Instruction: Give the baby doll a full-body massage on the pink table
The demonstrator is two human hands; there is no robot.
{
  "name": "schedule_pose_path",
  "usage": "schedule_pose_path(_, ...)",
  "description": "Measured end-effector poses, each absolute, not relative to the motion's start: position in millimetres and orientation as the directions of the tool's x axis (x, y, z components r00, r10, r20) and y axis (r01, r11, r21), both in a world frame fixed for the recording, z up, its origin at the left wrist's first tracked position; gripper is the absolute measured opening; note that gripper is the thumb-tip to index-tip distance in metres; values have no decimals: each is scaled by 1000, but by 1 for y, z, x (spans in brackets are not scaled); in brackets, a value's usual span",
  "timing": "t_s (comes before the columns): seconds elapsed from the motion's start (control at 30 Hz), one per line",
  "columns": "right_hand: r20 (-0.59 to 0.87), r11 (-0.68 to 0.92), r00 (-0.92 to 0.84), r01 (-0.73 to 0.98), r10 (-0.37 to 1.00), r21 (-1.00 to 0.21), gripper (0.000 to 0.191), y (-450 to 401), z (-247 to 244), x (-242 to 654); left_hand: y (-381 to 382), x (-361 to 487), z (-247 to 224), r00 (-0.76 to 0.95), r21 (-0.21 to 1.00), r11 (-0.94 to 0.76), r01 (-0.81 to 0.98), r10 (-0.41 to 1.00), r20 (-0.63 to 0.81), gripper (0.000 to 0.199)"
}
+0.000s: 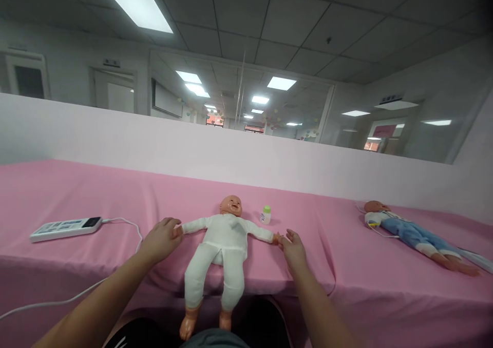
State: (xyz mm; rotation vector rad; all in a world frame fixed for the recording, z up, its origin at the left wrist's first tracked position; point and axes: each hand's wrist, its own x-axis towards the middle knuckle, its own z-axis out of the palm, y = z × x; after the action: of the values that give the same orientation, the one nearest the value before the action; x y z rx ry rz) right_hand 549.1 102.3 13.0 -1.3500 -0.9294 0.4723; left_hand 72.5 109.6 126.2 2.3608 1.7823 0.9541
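Note:
A baby doll [227, 235] in a white top and trousers lies on its back on the pink cloth [185, 191], arms stretched out to both sides and feet toward me. My left hand [162, 239] is at the doll's hand on the left, its fingers closed around it. On the other side, my right hand [293, 248] pinches the doll's other hand between thumb and fingers. Just right of the doll's head stands a small bottle [265, 215] with a green cap, touched by neither hand.
A white power strip [66, 229] lies at the left, its cable running over the cloth's front edge. Far right, a second doll [412, 233] in blue trousers lies near a white cord. Behind the table rises a low white wall [239, 155] below a window.

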Motion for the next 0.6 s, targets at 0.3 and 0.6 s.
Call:
schedule_pose_path(0.3,400,279,488,302,776,-911,44,21,22,516,149,58,88,92,445,-221,868,952,292,80)
schedule_pose_path(0.6,227,207,69,226,971,-952,40,-48,-45,441,159,53,79,70,418,-213,883,941,332,54)
